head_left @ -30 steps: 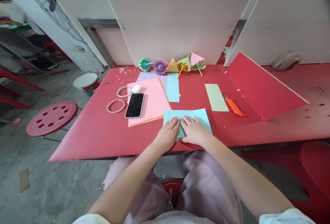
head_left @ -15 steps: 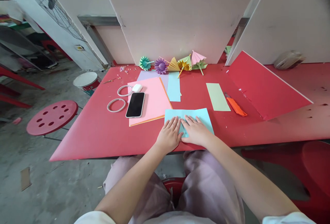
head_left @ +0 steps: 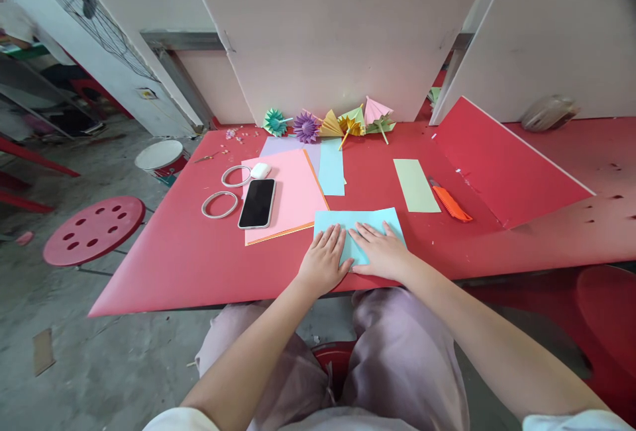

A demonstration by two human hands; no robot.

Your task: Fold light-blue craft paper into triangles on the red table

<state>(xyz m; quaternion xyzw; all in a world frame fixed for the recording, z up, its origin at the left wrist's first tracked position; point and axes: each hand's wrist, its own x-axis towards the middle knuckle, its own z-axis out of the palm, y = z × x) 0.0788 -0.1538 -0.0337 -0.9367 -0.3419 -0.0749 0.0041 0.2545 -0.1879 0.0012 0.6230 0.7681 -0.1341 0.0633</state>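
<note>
A light blue sheet of paper lies near the front edge of the red table. My left hand rests flat on its left part, fingers stretched out. My right hand lies flat on the sheet's middle, fingers spread and pointing up-left. The two hands almost touch at the fingertips. Neither hand grips anything.
Pink paper with a black phone, a white earbud case and two rings lie left. Folded paper umbrellas line the white board. A green strip, orange cutter and leaning red board are right. A red stool stands left.
Both hands have slid slightly toward me across the blue sheet while staying flat on it. The view has shifted a little.
</note>
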